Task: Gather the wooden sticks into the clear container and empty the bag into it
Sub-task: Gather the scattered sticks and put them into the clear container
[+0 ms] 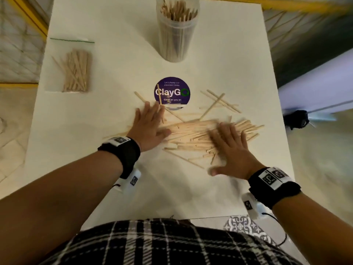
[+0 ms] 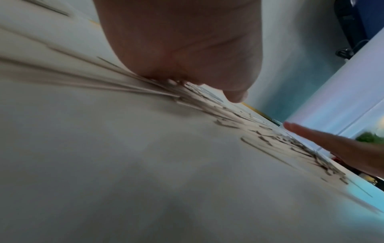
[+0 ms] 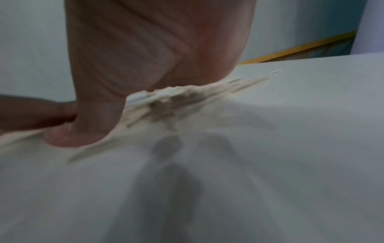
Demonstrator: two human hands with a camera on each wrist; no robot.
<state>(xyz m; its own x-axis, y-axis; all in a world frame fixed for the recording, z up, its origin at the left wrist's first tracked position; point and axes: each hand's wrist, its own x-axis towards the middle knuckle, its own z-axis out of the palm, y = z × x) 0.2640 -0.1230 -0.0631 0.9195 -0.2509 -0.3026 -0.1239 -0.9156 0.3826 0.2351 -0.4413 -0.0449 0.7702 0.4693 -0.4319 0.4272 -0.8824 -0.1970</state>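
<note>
A heap of pale wooden sticks [image 1: 193, 134] lies spread across the middle of the white table [image 1: 114, 54]. My left hand [image 1: 148, 125] lies flat with straight fingers on the heap's left end. My right hand [image 1: 229, 148] lies flat on its right part, thumb out to the left. The wrist views show each palm, left hand [image 2: 187, 49] and right hand [image 3: 149, 57], pressing on the sticks [image 3: 176, 97]. A tall clear container [image 1: 176, 29] holding several sticks stands at the far middle. A clear zip bag [image 1: 73, 67] of sticks lies far left.
A round purple ClayGo sticker [image 1: 172, 90] sits just beyond the heap. A few loose sticks [image 1: 219, 102] lie crossed at the right, near the table's right edge. Floor lies beyond both side edges of the table.
</note>
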